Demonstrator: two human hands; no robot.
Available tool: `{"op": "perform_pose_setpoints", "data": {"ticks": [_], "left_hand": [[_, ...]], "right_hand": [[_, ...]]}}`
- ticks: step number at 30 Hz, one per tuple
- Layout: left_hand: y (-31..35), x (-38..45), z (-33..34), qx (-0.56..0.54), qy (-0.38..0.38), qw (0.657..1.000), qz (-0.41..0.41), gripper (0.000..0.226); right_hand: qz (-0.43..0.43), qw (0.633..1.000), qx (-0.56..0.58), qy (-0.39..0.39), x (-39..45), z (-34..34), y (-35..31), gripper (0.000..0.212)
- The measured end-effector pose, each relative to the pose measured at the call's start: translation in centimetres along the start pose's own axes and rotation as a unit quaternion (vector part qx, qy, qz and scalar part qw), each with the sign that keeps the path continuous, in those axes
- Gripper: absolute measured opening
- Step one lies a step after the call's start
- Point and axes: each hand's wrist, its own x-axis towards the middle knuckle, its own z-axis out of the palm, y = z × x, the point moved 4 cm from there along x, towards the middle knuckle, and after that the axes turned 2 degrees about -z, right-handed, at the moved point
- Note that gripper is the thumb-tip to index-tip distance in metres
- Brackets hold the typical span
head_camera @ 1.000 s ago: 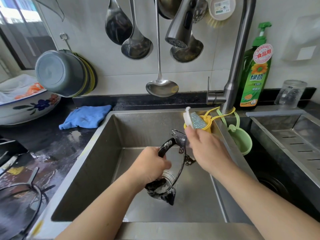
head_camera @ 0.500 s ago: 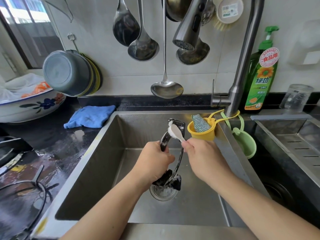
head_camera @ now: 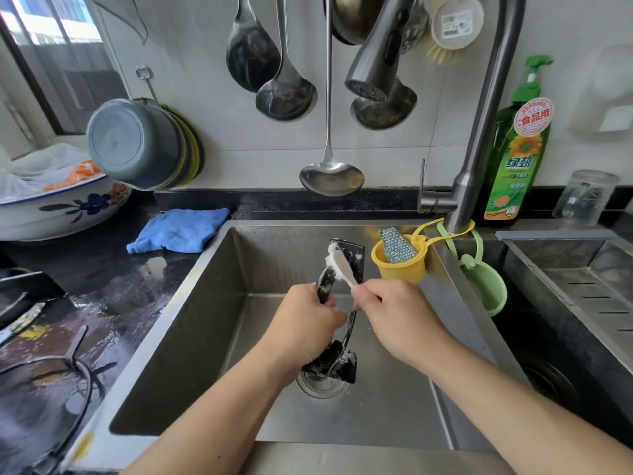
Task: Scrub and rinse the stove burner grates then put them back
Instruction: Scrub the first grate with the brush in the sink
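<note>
Hands grip grate (head_camera: 356, 262) and soapy brush (head_camera: 339, 265) over sink (head_camera: 212, 303).

— What sort of place was it?

— A home kitchen. A steel sink (head_camera: 212, 303) sat in a dark wet bench (head_camera: 102, 269) under a tall faucet (head_camera: 479, 132).

— What else showed it?

— Ladles (head_camera: 330, 173) hung on the tiled wall, a green dish-soap bottle (head_camera: 517, 159) stood by the tap, and a flowered bowl (head_camera: 61, 210) and blue cloth (head_camera: 178, 229) lay nearby.
</note>
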Motion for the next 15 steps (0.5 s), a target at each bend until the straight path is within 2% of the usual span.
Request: {"op": "perform_pose_setpoints", "data": {"ticks": [3, 5, 8, 15], "left_hand": [[0.5, -0.1, -0.6, 0.005, -0.022, 1.0, 0.019, 0.031], [0.6, -0.3, -0.7, 0.01, -0.027, 0.999, 0.016, 0.045], [0.3, -0.1, -0.4, 0.003, -0.017, 1.0, -0.008, 0.054], [0.2, 0.0, 0.6, 0.002, -0.024, 1.0, -0.009, 0.041]], "right_hand": [[-0.038, 0.997, 0.036, -0.062, -0.6, 0.7, -0.6, 0.037], [-0.044, 0.997, 0.026, -0.065, -0.6, 1.0, -0.6, 0.039], [-0.024, 0.999, 0.001, -0.029, -0.1, 0.5, -0.1, 0.044], [0.005, 0.985, -0.142, 0.094, -0.1, -1.4, 0.0, 0.046]]}}
